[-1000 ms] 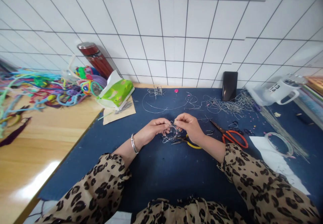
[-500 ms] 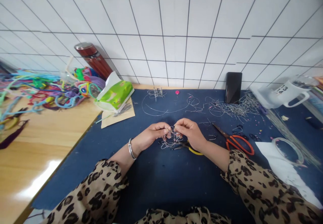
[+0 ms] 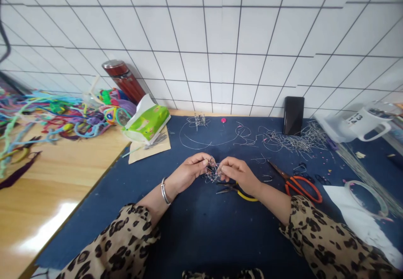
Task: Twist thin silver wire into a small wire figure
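A small tangle of thin silvery wire is between my two hands, over the dark blue mat. My left hand pinches its left side with thumb and fingers. At its right side, my right hand has its fingers closed on the wire. The fingers partly hide the wire's shape. Yellow-handled pliers lie on the mat just below my right hand. To the right of that hand rest orange-handled scissors and a small bent piece of wire.
A heap of cut wire lies by a black phone. A white mug and a clear ring-shaped coil are right. Left are a green tissue pack, a red-brown flask and colourful pipe cleaners.
The view has tilted slightly, so everything sits a little lower. My hands have shifted on the wire tangle, its loops look tighter, and more of the pliers shows.
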`<state>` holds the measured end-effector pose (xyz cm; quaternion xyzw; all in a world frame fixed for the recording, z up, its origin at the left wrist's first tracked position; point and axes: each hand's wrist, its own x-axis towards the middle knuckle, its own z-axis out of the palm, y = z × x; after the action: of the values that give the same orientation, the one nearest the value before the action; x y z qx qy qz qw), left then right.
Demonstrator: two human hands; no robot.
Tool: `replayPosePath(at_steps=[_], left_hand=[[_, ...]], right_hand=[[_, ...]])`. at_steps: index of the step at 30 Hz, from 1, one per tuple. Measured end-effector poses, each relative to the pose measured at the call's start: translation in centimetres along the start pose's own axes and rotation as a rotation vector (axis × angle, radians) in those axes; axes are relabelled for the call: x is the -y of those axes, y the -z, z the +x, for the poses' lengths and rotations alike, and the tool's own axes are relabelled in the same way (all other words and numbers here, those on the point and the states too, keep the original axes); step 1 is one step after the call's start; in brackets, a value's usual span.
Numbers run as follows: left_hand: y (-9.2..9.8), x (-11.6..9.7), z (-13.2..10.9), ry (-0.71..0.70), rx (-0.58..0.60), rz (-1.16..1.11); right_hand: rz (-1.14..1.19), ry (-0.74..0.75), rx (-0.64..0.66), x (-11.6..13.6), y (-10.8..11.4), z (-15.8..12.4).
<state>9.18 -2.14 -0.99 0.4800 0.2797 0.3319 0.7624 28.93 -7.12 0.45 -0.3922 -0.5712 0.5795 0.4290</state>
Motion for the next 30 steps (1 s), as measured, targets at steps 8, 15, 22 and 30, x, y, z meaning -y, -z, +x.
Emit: replayPosePath(at_steps=[8,15,22,30], left_hand=[[-0.8,0.2,0.1,-0.131,-0.218,0.244],[-1.9,-0.3,-1.0,-0.335,-0.513,0.669],[-3.6,-0.5,-1.6,-0.264,-0.281,0.788],[-3.2,0.1,-1.5,-0.274,-0.303,0.785]], right_hand=[[-0.063,0.012,-0.155,-0.3,-0.9,0.0],[-0.151,0.006,-0.271,-0.4,-1.0,0.2],[-0.196,0.050,-0.234,-0.7,-1.5,0.0],[-0.176,0.065,-0.227,-0.7,-1.2,-0.1]])
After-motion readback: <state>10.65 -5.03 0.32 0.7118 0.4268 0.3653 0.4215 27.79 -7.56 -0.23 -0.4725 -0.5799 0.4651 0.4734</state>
